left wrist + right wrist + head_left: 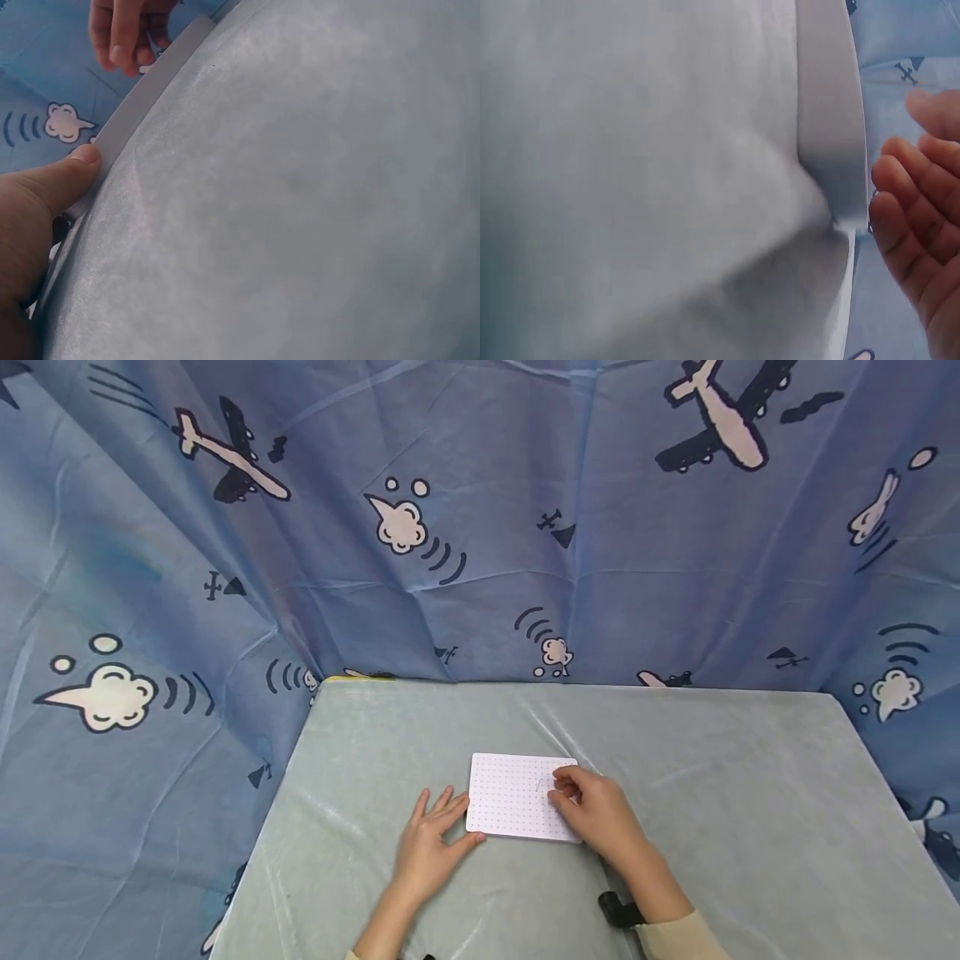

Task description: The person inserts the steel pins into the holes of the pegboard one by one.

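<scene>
- The board is a white, flat rectangle with rounded corners, its longer sides running left to right.
- Its upper face carries a regular grid of tiny dots, pinkish to grey, in straight rows and columns; whether they are holes or print is too small to tell.
- A thin, short dark mark shows on that face, right of its middle, close to the right hand's fingertips; what it is cannot be made out.
- Seen from the wrists, the side is a plain, smooth, pale grey band, so the board has some thickness.
- It lies on the grey-green covered table, between the two hands.
- The left hand has its fingers spread and fairly straight, touching the board's left edge, with the thumb against the near left corner.
- The right hand is over the board's right part and hides some of it; its fingers bend loosely towards the thumb with a gap between, nothing visible in them.
</scene>
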Available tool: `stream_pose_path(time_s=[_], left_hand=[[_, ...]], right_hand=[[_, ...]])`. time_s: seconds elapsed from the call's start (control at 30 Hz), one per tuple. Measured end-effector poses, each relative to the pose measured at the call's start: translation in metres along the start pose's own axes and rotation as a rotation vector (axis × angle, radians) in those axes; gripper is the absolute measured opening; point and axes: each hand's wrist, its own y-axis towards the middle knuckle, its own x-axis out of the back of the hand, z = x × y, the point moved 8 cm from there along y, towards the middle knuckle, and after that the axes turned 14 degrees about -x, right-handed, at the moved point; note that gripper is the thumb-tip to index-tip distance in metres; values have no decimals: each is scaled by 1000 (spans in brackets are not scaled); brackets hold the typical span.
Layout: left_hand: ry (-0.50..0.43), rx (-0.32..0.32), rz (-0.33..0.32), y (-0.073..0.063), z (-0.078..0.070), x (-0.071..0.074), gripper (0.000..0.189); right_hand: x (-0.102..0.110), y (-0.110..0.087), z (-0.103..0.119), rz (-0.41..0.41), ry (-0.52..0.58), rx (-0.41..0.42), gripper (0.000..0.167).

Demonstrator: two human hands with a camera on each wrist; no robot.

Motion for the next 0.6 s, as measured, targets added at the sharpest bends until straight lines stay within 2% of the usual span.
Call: stream_pose_path(time_s=[0.2, 0.5, 0.6], left_hand=[[-2, -2, 2, -1, 1, 0, 70], [6, -12, -6, 0, 0, 1, 70], [12, -6, 1, -1, 0, 1, 70]], right_hand=[[12, -2, -16, -21, -56, -59, 32], [27, -5, -39, -96, -132, -111, 27], [30, -6, -45, -97, -142, -142, 26]])
